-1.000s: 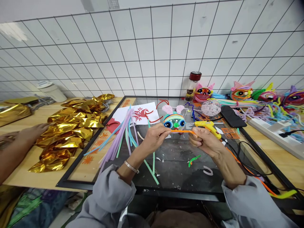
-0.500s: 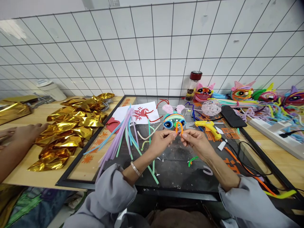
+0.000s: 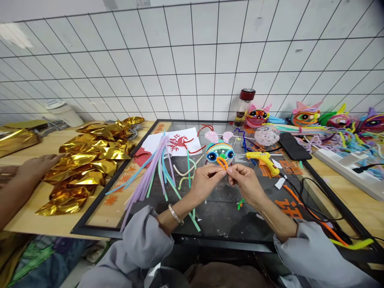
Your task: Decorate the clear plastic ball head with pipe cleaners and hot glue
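Note:
Between both hands is an orange pipe cleaner (image 3: 222, 161) bent into a narrow loop. My left hand (image 3: 207, 182) pinches one end of it, and my right hand (image 3: 244, 182) pinches the other, fingertips nearly touching. Just behind the loop sits a round animal head (image 3: 221, 147) with big blue eyes, striped bands and pink ears; the hands and loop hide its lower part. To the right of it lies a yellow glue gun (image 3: 264, 161). A small green pipe cleaner piece (image 3: 241, 203) rests on the dark board below my right hand.
Purple, blue and green pipe cleaners (image 3: 147, 176) fan out at left, by white paper with a red cutout (image 3: 178, 143). Gold foil pieces (image 3: 90, 160) lie farther left, beside another person's hand (image 3: 36, 170). At right are a phone (image 3: 295, 147), power strip (image 3: 348, 170), cables and a glass bottle (image 3: 243, 107).
The orange loop has tipped to the left and become narrower, its ends drawn together as my hands come closer. At far left the other person's hand has shifted slightly.

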Demonstrator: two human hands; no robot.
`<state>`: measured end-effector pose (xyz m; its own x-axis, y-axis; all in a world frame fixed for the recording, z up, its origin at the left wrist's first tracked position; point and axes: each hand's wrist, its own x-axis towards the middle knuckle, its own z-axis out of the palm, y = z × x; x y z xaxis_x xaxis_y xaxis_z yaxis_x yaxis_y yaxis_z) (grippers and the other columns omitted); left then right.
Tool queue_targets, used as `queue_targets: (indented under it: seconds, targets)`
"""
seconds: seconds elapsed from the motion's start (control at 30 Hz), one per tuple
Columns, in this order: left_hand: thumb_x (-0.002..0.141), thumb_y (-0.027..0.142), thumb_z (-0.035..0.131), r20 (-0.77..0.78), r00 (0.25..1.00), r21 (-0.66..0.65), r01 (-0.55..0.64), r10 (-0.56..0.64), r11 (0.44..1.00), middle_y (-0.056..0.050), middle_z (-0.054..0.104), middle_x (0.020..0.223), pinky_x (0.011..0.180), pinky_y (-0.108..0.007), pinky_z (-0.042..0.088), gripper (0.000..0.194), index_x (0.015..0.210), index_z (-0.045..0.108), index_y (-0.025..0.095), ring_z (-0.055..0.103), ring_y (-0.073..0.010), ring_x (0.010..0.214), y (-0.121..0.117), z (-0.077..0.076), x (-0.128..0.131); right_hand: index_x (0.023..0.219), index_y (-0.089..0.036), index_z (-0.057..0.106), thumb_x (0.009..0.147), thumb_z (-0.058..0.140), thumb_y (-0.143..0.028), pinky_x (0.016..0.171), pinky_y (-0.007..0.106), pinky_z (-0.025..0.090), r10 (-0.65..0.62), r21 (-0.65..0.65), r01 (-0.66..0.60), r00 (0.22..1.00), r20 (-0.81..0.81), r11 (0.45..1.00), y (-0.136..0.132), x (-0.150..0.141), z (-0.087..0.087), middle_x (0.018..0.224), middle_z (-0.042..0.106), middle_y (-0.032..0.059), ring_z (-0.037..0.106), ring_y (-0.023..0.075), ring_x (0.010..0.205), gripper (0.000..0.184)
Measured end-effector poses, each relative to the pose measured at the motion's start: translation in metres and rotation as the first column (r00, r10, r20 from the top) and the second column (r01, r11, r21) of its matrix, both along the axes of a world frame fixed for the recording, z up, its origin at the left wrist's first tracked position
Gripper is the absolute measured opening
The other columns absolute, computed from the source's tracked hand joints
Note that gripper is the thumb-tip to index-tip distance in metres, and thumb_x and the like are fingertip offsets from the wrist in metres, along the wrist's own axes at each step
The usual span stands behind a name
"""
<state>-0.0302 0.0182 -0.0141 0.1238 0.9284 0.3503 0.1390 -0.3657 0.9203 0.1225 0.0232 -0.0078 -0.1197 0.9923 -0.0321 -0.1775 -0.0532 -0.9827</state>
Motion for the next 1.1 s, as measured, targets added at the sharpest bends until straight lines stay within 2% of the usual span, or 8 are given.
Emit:
queue_targets:
  seconds: [0.13,0.33,0.43,0.5,0.63,0.83,0.97,1.1]
  targets:
    - [0.082,0.036,0.065,0.027,1.0,-0.027,0.014,-0.013,1.0,-0.004,0.068,0.071,0.052,-0.022,0.041,0.023,0.083,0.078,0.017,0.053,-0.0109,0.059,0.0,0.0,0.0,0.05,-0.019,0.057,0.062,0.078,-0.059,0.047,0.024,0.03,0.045,0.042,-0.047,0.998,0.039,0.998,0.0,0.0,-0.001,0.043,0.047,-0.0042,0.038,0.0078,0.045,0.046]
    - [0.079,0.046,0.065,0.131,0.982,-0.206,0.159,-0.134,0.966,0.002,0.056,0.058,0.046,-0.022,0.032,0.033,0.073,0.069,0.014,0.04,-0.007,0.047,0.004,0.001,-0.005,0.06,-0.018,0.063,0.07,0.071,-0.059,0.05,0.025,0.035,0.259,-0.039,-0.258,0.966,0.025,0.965,0.001,0.007,0.001,0.05,0.052,-0.0013,0.045,0.0103,0.048,0.044]
    - [0.082,0.035,0.059,0.016,0.993,-0.156,0.115,-0.114,0.981,0.004,0.044,0.055,0.052,-0.022,0.03,0.027,0.065,0.061,0.015,0.038,-0.0078,0.052,0.004,0.007,-0.008,0.071,-0.019,0.064,0.08,0.065,-0.054,0.054,0.025,0.038,0.065,0.172,-0.089,0.988,0.137,0.981,0.002,0.014,0.004,0.057,0.054,-0.0016,0.047,0.0107,0.053,0.036]
    - [0.082,0.026,0.054,-0.113,0.99,-0.072,0.076,-0.083,0.995,0.004,0.044,0.059,0.056,-0.023,0.03,0.025,0.059,0.054,0.015,0.04,-0.0089,0.058,0.003,0.011,-0.009,0.087,-0.022,0.065,0.082,0.067,-0.046,0.061,0.025,0.043,-0.115,0.351,0.05,0.98,0.164,0.935,0.003,0.019,0.007,0.07,0.06,-0.0012,0.053,0.0121,0.064,0.024]
    - [0.083,0.021,0.05,-0.279,0.952,0.01,0.137,-0.129,0.99,0.003,0.044,0.061,0.059,-0.024,0.03,0.026,0.057,0.049,0.016,0.042,-0.0103,0.061,0.001,0.017,-0.01,0.112,-0.026,0.065,0.082,0.07,-0.035,0.076,0.03,0.049,-0.094,0.465,-0.041,0.96,0.264,0.884,0.005,0.024,0.01,0.092,0.067,0.0021,0.061,0.016,0.081,0.032]
    - [0.084,0.023,0.051,-0.291,0.946,0.03,0.157,-0.141,0.987,0.002,0.046,0.061,0.058,-0.024,0.031,0.025,0.06,0.054,0.016,0.042,-0.0102,0.06,0.002,0.018,-0.011,0.084,-0.023,0.074,0.08,0.071,-0.032,0.069,0.031,0.049,-0.155,0.505,-0.021,0.941,0.302,0.863,0.006,0.022,0.011,0.082,0.072,0.0033,0.062,0.017,0.074,0.01]
    - [0.084,0.029,0.055,-0.183,0.981,0.042,0.066,-0.057,0.997,0.002,0.049,0.064,0.06,-0.024,0.033,0.023,0.066,0.059,0.015,0.044,-0.0106,0.062,0.008,0.02,-0.016,0.075,-0.021,0.073,0.071,0.076,-0.036,0.053,0.028,0.045,-0.168,0.387,0.079,0.965,0.202,0.919,0.008,0.018,0.018,0.064,0.068,0.0016,0.056,0.0136,0.055,0.016]
    - [0.083,0.035,0.058,-0.032,0.999,0.006,0.017,-0.017,1.0,0.001,0.051,0.064,0.058,-0.023,0.034,0.024,0.07,0.062,0.015,0.044,-0.01,0.061,0.017,0.022,-0.021,0.071,-0.019,0.071,0.063,0.08,-0.036,0.047,0.026,0.044,-0.124,0.302,0.076,0.982,0.144,0.95,0.018,0.012,0.027,0.053,0.063,-0.0002,0.054,0.0124,0.047,0.021]
